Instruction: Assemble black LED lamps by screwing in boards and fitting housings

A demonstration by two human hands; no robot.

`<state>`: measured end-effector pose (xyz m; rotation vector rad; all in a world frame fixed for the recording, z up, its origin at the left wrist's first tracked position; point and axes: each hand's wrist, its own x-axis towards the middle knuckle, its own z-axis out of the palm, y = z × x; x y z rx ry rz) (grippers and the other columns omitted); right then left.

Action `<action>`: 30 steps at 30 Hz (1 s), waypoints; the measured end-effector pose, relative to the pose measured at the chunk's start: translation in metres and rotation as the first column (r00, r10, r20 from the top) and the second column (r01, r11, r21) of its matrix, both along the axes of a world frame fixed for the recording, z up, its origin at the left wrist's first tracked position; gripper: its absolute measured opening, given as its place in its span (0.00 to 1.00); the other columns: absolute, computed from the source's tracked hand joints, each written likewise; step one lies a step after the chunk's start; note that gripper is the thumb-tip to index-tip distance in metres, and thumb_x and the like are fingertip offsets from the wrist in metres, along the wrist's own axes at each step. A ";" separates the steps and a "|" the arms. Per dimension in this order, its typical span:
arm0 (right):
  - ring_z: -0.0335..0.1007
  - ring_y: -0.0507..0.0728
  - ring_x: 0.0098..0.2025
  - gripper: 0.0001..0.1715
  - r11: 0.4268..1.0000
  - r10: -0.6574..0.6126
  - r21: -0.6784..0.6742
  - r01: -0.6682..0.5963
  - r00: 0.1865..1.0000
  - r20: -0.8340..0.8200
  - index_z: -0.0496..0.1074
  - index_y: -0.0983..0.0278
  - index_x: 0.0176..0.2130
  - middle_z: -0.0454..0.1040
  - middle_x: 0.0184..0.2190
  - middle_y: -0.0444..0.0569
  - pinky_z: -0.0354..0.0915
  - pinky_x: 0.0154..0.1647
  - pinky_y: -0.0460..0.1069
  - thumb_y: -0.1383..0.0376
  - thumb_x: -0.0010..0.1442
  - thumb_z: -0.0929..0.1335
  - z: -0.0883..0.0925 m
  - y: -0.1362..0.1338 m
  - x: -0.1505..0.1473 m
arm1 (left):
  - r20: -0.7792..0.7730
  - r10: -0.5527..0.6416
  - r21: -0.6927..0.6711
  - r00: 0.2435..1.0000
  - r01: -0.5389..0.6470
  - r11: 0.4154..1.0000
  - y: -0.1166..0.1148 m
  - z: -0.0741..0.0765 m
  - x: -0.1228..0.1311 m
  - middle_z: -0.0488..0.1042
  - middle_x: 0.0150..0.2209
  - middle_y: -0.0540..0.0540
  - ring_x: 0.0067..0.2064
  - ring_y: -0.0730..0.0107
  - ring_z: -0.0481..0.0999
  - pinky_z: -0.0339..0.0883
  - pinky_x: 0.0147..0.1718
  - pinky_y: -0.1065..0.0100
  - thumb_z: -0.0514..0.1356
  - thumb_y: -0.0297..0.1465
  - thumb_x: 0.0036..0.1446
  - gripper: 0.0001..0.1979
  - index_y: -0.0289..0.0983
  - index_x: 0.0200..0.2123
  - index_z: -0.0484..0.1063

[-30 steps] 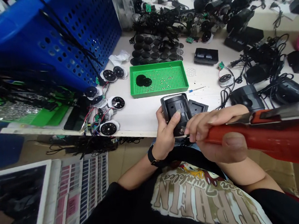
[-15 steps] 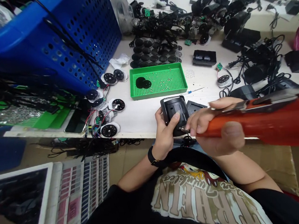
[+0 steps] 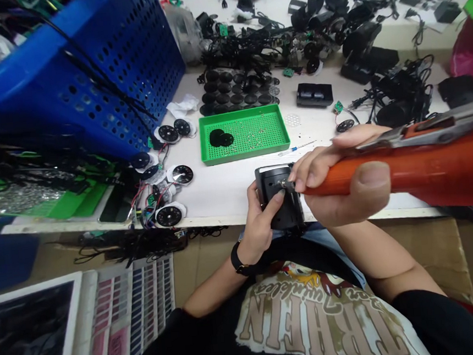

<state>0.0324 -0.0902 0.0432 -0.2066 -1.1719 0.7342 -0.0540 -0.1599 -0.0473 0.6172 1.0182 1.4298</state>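
My left hand (image 3: 261,222) grips a black plastic housing (image 3: 277,196) at the near edge of the white table (image 3: 224,187), fingers curled round its left side. My right hand (image 3: 340,182) is wrapped round a thick orange electric screwdriver (image 3: 426,169) that runs off to the right. Its metal tip (image 3: 285,183) touches the top part of the housing, pinched between my right fingertips.
A green perforated tray (image 3: 253,134) with black discs and small screws lies just beyond the housing. A blue perforated basket (image 3: 87,74) stands at the left. Round dial parts with wires (image 3: 169,214), black discs (image 3: 233,92), cables and black casings (image 3: 373,38) cover the table.
The screwdriver tip has moved from the housing's lower right corner up to its upper part. My right hand rose with it; the left hand keeps its hold. The view shifted slightly.
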 end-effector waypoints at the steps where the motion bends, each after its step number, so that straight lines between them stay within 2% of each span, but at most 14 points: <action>1: 0.55 0.51 0.12 0.09 1.000 0.013 0.012 -0.013 1.000 0.001 0.72 0.51 0.46 0.61 0.17 0.33 0.67 0.17 0.50 0.52 0.68 0.68 -0.004 0.001 -0.002 | -0.042 -0.012 0.012 0.999 0.012 1.000 -0.001 0.001 0.000 0.73 0.53 0.48 0.59 0.59 0.72 0.63 0.63 0.56 0.74 0.44 0.55 0.31 0.44 0.55 0.65; 5: 0.59 0.51 0.13 0.05 0.999 0.042 -0.016 -0.043 0.999 -0.009 0.74 0.53 0.44 0.63 0.17 0.34 0.63 0.13 0.48 0.57 0.67 0.69 -0.013 0.000 -0.006 | -0.165 -0.096 0.101 0.982 0.113 0.988 -0.005 0.004 0.001 0.73 0.55 0.47 0.61 0.56 0.71 0.62 0.63 0.55 0.74 0.44 0.55 0.31 0.45 0.56 0.64; 8: 0.57 0.51 0.12 0.09 0.999 0.027 -0.019 -0.027 0.999 -0.024 0.77 0.54 0.45 0.63 0.16 0.35 0.61 0.12 0.48 0.56 0.66 0.70 -0.007 -0.002 -0.001 | -0.146 -0.140 0.099 0.979 0.155 0.983 -0.004 0.005 0.001 0.73 0.54 0.47 0.61 0.56 0.71 0.62 0.63 0.55 0.74 0.42 0.55 0.33 0.46 0.58 0.62; 10: 0.58 0.51 0.12 0.11 0.999 -0.010 -0.031 0.009 1.000 -0.021 0.77 0.55 0.45 0.62 0.16 0.35 0.63 0.13 0.48 0.54 0.66 0.70 0.001 -0.002 0.006 | -0.106 -0.145 0.062 0.984 0.152 0.986 -0.003 0.005 0.001 0.73 0.55 0.47 0.61 0.56 0.71 0.62 0.63 0.55 0.75 0.41 0.54 0.34 0.46 0.58 0.62; 14: 0.62 0.51 0.13 0.10 0.999 -0.050 -0.011 0.050 0.999 -0.014 0.77 0.56 0.43 0.63 0.17 0.36 0.66 0.15 0.48 0.54 0.67 0.69 0.011 0.000 0.017 | -0.056 -0.084 -0.010 0.995 0.083 0.996 0.001 0.003 0.001 0.72 0.56 0.46 0.60 0.57 0.71 0.62 0.64 0.55 0.75 0.44 0.53 0.33 0.43 0.56 0.64; 20: 0.62 0.52 0.14 0.07 0.999 0.055 0.003 -0.055 0.998 -0.012 0.75 0.55 0.44 0.65 0.18 0.36 0.68 0.17 0.49 0.57 0.68 0.70 -0.005 0.001 0.014 | -0.069 -0.092 0.020 0.993 0.094 0.995 -0.001 0.004 0.002 0.72 0.56 0.46 0.61 0.57 0.70 0.61 0.64 0.55 0.75 0.43 0.53 0.32 0.43 0.55 0.65; 30: 0.65 0.51 0.17 0.06 0.998 0.051 0.042 -0.051 0.999 0.006 0.74 0.57 0.44 0.68 0.20 0.37 0.69 0.18 0.47 0.59 0.68 0.69 -0.019 -0.001 0.015 | -0.086 -0.098 0.020 0.991 0.100 0.995 -0.003 0.001 0.002 0.72 0.55 0.46 0.61 0.56 0.69 0.59 0.65 0.55 0.74 0.42 0.55 0.28 0.43 0.52 0.65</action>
